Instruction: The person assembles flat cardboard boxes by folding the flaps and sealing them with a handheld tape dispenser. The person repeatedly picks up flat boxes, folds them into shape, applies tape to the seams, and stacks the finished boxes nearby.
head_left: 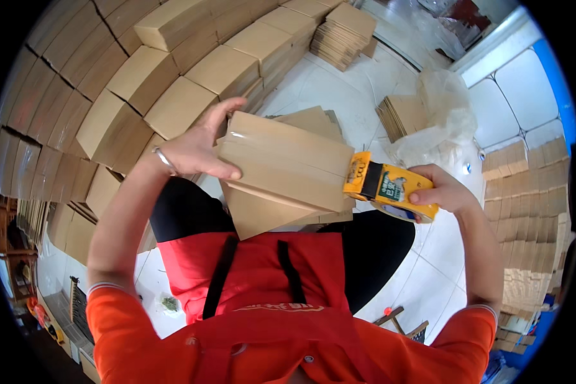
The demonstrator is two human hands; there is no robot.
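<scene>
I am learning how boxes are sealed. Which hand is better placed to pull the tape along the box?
The right hand, probably. It grips the yellow tape dispenser, whose front sits at the right end of the cardboard box. The left hand is busy holding the box at its left end.

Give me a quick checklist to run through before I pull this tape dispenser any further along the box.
1. Left hand steadying the cardboard box: ok, fingers wrap its left end.
2. Right hand firm on the yellow tape dispenser: ok, the hand closes round its handle.
3. Dispenser nose against the box: ok, it meets the right end of the box.
4. Tape laid along the centre seam: cannot tell, a glossy strip shows on top but its alignment is unclear.
5. Flaps closed flat: ok on the top face; the underside is hidden.
6. Box supported: ok, it is held above the lap, over the red apron.
</scene>
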